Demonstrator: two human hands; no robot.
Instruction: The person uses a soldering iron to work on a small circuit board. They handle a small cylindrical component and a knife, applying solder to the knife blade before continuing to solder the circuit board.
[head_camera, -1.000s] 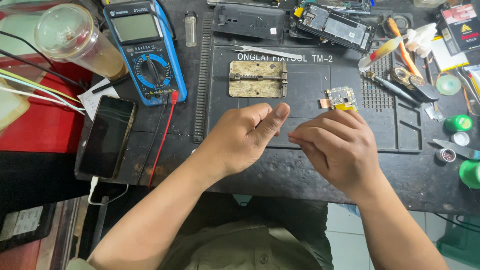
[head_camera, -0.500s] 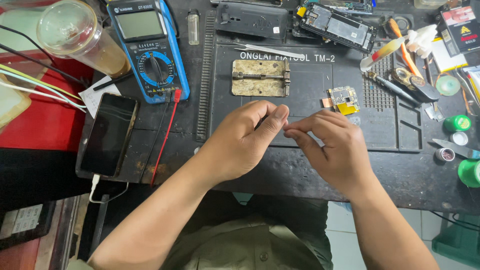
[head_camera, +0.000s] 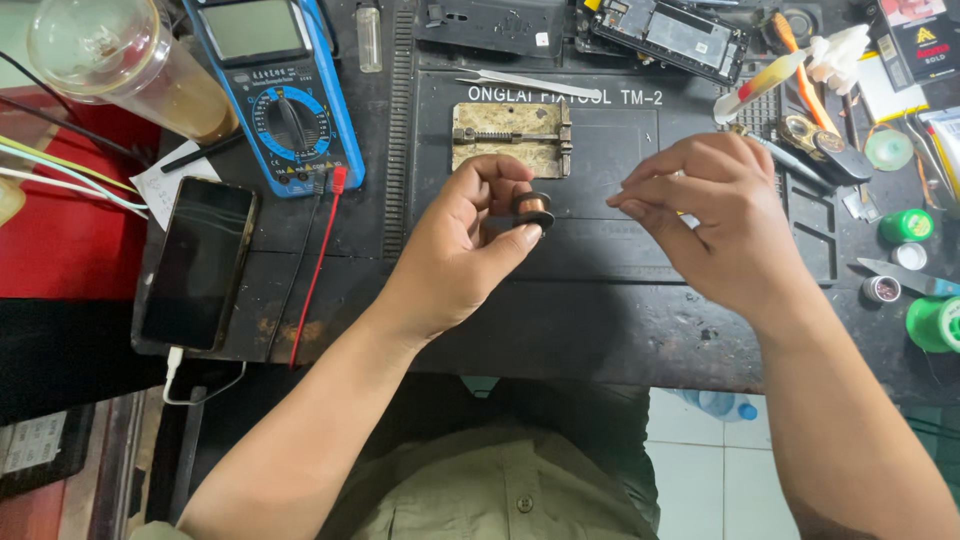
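My left hand (head_camera: 465, 245) holds a small spool of copper wire (head_camera: 533, 207) between thumb and fingers above the dark work mat (head_camera: 600, 290). My right hand (head_camera: 715, 225) hovers to the right of it, thumb and forefinger pinched together as if on a very thin strand; the wire itself is too fine to see. Behind the spool lies a small metal board clamp (head_camera: 512, 138). A small circuit board is hidden behind my right hand.
A blue multimeter (head_camera: 275, 90) with a red probe lead (head_camera: 318, 255) sits at the back left, beside a plastic cup (head_camera: 130, 65). A dark phone (head_camera: 197, 262) lies at the left. Tweezers (head_camera: 530, 84), an opened phone (head_camera: 665, 30), green spools (head_camera: 935, 322) and small tools crowd the right.
My hands have drawn apart: the right moved to the right, the left turned, and the copper spool now shows between its fingers. The small circuit board is covered by my right hand.
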